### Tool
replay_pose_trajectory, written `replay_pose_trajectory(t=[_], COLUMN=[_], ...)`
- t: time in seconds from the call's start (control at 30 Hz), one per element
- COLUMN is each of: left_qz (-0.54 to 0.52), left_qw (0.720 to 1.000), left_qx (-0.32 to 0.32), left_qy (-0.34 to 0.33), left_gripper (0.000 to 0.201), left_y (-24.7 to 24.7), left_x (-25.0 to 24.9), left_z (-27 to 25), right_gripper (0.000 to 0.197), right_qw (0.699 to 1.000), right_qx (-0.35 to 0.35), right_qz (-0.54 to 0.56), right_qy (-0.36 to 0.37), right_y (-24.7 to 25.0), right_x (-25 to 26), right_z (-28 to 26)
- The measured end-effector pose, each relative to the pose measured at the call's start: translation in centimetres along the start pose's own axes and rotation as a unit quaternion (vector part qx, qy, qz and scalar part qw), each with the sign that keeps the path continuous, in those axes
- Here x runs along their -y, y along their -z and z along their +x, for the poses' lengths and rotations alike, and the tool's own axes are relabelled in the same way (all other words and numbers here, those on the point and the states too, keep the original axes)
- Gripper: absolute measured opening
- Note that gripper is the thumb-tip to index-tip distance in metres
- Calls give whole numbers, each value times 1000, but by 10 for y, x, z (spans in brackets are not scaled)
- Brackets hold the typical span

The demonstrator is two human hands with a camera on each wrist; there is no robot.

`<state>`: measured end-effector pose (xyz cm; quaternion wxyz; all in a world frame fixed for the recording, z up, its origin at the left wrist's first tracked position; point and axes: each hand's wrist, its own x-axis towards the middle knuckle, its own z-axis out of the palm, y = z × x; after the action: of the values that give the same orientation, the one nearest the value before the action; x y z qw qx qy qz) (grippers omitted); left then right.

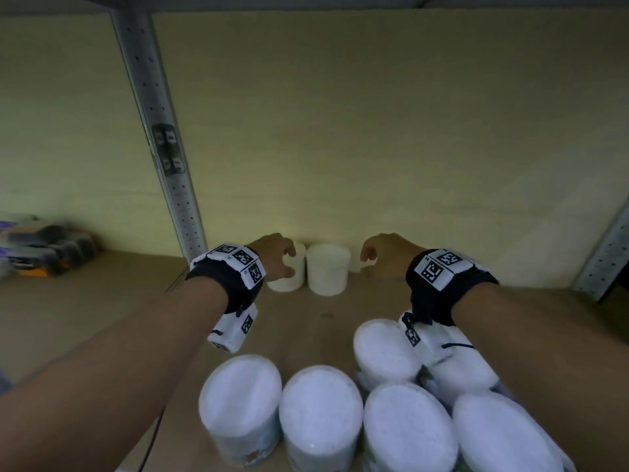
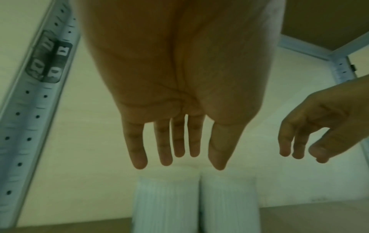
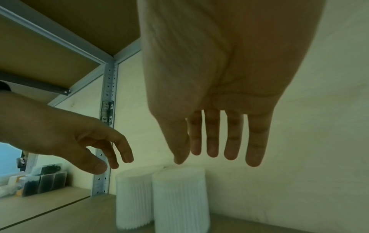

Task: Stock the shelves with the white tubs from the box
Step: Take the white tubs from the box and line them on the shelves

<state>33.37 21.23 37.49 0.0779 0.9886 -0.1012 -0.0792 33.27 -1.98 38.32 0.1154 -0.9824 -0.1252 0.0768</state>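
— What's behind the shelving?
— A pale cream wall (image 1: 374, 131), dimly lit.
— And the frame?
— Grey metal uprights (image 1: 160, 137) punched with holes, brown boards for the shelf (image 1: 85, 301), another board overhead (image 3: 49, 39).
— Anything to the left?
— Dark packets (image 3: 46, 179) on the neighbouring shelf, blurred.

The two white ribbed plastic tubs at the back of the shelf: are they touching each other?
Cannot tell. In the left wrist view the left tub and right tub stand side by side with only a thin dark seam between them.
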Motion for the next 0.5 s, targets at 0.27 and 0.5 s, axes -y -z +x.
replay_pose_trajectory(t=[0.27, 0.5], left_qz=[-20, -18], left_qw=[999, 999], left_qx=[-30, -34], left_qy=[10, -1], left_gripper=[47, 44], left_y=[-2, -13], left_x=[34, 41], left_z=[46, 67], right_gripper=[49, 61], right_qw=[999, 993], right_qx=[2, 62], right_qz=[-37, -99], right_qy=[22, 14], right_y=[-8, -16], right_x=[24, 37], right_z=[68, 102])
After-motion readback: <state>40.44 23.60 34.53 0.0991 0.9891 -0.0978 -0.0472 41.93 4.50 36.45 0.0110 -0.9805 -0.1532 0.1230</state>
